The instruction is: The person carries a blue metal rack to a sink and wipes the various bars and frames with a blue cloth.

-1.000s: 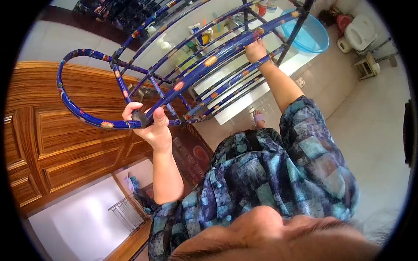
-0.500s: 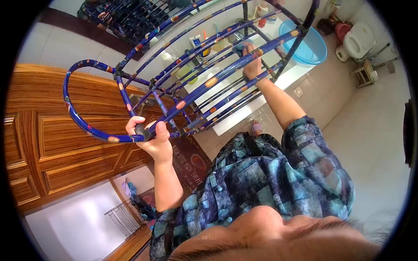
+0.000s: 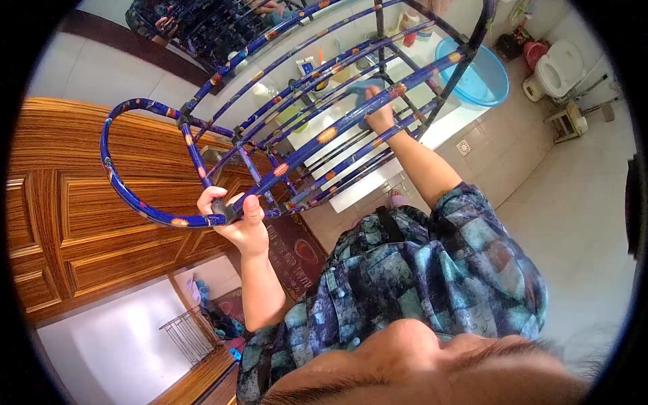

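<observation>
A tubular rack [image 3: 329,135], dark blue with a floral pattern and several parallel bars, is held up across the view at a slant. My left hand [image 3: 244,233] is wrapped round its lower left corner, by a black joint and the curved end loop. Among the bars on the right half, my right hand [image 3: 382,120] has its fingers closed on a blue-grey cloth [image 3: 359,88]. The cloth lies against the rack's inner bars. Bars partly cover the fingers and the cloth.
Behind the rack runs a white counter [image 3: 354,194] with a toothpaste tube [image 3: 306,66] and bottles. A light blue basin [image 3: 498,84] stands at its right end. Farther right is a toilet [image 3: 561,71]. A wooden door [image 3: 115,250] is left, below a mirror [image 3: 192,40].
My right hand has slid left and slightly down along the bars, and more of the cloth shows. My left hand keeps its hold; the rack has barely shifted.
</observation>
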The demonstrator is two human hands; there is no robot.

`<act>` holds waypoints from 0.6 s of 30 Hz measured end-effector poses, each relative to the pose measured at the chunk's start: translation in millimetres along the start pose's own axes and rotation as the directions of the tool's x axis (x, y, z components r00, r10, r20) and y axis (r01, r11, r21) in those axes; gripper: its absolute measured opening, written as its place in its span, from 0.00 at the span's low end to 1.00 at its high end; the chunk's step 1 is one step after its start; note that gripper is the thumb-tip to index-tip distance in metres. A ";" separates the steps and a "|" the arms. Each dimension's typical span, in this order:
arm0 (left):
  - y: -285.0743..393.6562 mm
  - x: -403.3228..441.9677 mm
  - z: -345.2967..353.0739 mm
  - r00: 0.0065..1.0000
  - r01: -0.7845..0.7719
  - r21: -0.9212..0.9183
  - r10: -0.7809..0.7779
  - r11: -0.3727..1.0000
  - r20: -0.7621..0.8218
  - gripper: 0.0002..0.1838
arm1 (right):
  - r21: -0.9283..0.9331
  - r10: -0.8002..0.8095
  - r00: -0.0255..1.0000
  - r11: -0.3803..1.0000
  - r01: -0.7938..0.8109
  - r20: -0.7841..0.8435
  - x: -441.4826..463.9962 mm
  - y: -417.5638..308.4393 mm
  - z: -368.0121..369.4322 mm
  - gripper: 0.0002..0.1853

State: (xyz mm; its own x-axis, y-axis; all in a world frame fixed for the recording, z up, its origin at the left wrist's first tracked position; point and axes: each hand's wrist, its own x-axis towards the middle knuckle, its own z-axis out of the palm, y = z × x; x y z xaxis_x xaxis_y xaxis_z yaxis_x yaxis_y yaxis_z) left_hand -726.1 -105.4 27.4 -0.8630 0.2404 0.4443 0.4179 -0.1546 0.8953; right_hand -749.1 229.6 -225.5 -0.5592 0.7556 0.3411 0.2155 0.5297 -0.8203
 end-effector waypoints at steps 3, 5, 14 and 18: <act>1.7 0.9 1.3 1.000 0.004 -0.015 -0.004 1.000 0.014 0.29 | 0.261 0.054 0.947 0.965 0.032 -0.316 27.9 7.8 -21.5 0.13; 0.3 0.6 0.4 0.999 -0.016 -0.013 0.016 1.000 0.034 0.29 | -0.017 -0.097 0.924 0.995 0.098 -0.371 41.0 -13.8 -51.0 0.15; -1.4 0.3 0.4 1.000 0.018 -0.020 -0.019 1.000 -0.018 0.30 | -0.709 -0.239 0.964 0.659 0.250 0.117 32.2 -7.0 -47.3 0.18; -0.7 -0.2 1.1 0.999 0.018 -0.016 -0.018 1.000 -0.038 0.30 | -0.660 -0.305 0.893 0.601 0.450 0.331 11.7 8.2 -44.0 0.19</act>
State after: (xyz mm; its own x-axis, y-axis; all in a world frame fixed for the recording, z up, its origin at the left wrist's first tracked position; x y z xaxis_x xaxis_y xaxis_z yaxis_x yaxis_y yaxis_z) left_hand -725.9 -104.3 26.8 -0.8808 0.2064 0.4262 0.3979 -0.1654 0.9024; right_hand -718.7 259.7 -208.0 -0.8298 0.3857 0.4034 0.4065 0.9129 -0.0368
